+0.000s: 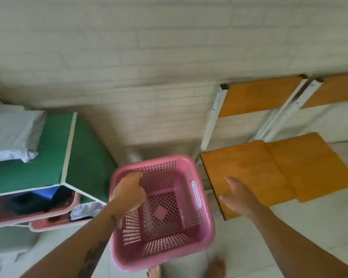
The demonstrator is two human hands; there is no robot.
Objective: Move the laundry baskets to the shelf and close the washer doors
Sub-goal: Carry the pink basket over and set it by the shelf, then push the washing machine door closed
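Pink laundry basket point(165, 215) hung tilted in the air above the floor, between a green-topped unit point(48, 147) on the left and the shelf point(249, 167) on the right. Its right rim was just beside the near corner of the lower orange board. It was empty, with perforated walls and base and a thick rolled rim.

Left grip point(129, 191) was closed over the basket's left rim, fingers curled down inside the wall, and carried it alone. Right grip point(239, 194) was open with fingers loosely spread, over the lower board and apart from the basket. Whether it touched the board could not be told.

Handling, as a judgement:
- **Weight:** probably light, since one hand bore it.
- **Material:** hard plastic, likely stiff with some flex in the walls, and not fragile.
- **Hold:** the smooth rim could let it pivot or swing on a one-sided hold.
- **Where to take it:** the rolled rim or the slot handle point(196, 193) in the right wall looked best. A hand on each opposite side would level it for setting on the board.
- **Risk:** the rim could catch the board edge or the white frame post point(213, 121).

A second pink basket point(54, 221) with cloth in it sat low under the green-topped unit, and a white folded bundle point(10, 133) lay on top. No washer door could be made out.
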